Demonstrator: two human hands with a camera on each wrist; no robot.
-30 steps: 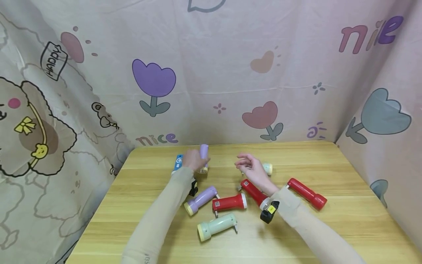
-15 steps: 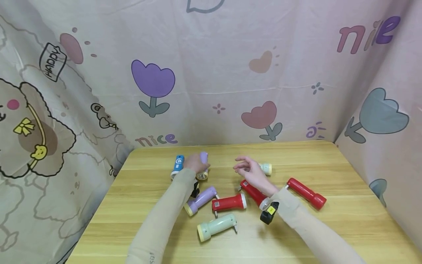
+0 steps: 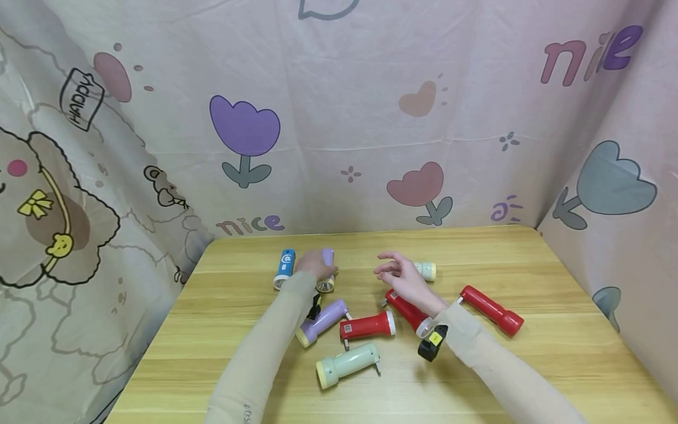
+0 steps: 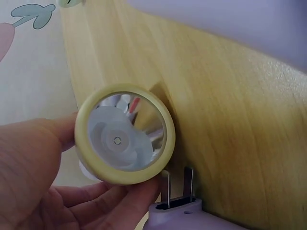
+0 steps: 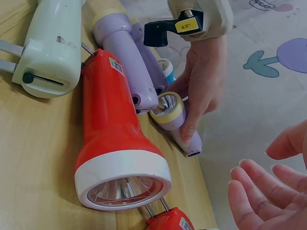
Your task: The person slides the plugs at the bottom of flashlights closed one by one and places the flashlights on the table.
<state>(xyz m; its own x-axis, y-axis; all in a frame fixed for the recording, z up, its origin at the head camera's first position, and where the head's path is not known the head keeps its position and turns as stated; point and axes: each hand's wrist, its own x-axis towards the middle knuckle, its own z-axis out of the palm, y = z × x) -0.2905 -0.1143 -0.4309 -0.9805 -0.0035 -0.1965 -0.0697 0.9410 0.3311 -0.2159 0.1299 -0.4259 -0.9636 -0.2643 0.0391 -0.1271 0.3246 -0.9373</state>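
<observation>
The left grip (image 3: 313, 265) pinches a purple torch (image 5: 174, 119), probably light, stiff and slick, best held round its barrel (image 3: 328, 257). The right grip (image 3: 406, 278) is loosely spread.

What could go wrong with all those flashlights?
The left hand holds a round purple flashlight, which might slip out. Metal prongs stick out of another purple flashlight and look close to that hand, so they could poke it. The right hand looks near a red flashlight and might bump it.
</observation>
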